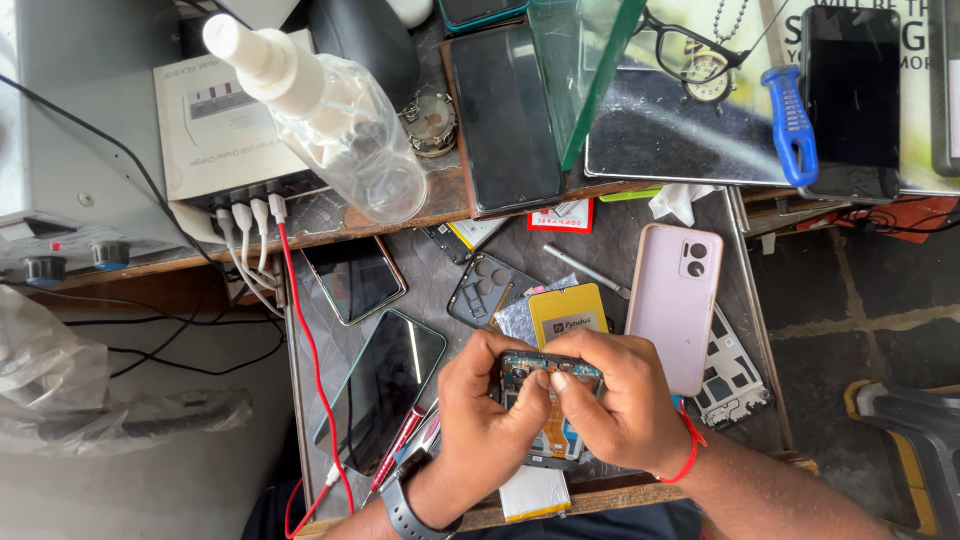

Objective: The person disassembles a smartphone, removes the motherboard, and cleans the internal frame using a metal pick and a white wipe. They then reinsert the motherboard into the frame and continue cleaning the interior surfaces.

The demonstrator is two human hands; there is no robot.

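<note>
My left hand (pixel 480 405) and right hand (pixel 625 400) are both closed around the opened phone (pixel 550 400), which sits low at the near edge of the table (pixel 745 330), back cover off and circuit board showing; both thumbs press side by side on the top edge of the board, near the camera end, and an orange flex strip runs down the middle below them. To do this well, I judge the grip should stay light and the thumb pressure even, so nothing on that strip kinks; the left hand should steady the frame while the right does the fine work.

Just left of my wrist lie a red-handled tool (pixel 398 445) and a dark phone (pixel 385 385) face up; a red cable (pixel 305 340) runs past it. Just beyond the hands sit a yellow battery pack (pixel 567 312), a bare phone frame (pixel 485 288) and a pink phone (pixel 675 305) lying back-up.

Farther off, on the raised shelf (pixel 440 205), stand a clear spray bottle (pixel 335 120), a white charger box (pixel 205 125), a black phone (pixel 505 115), spectacles (pixel 685 50) and a blue-handled screwdriver (pixel 793 120).
</note>
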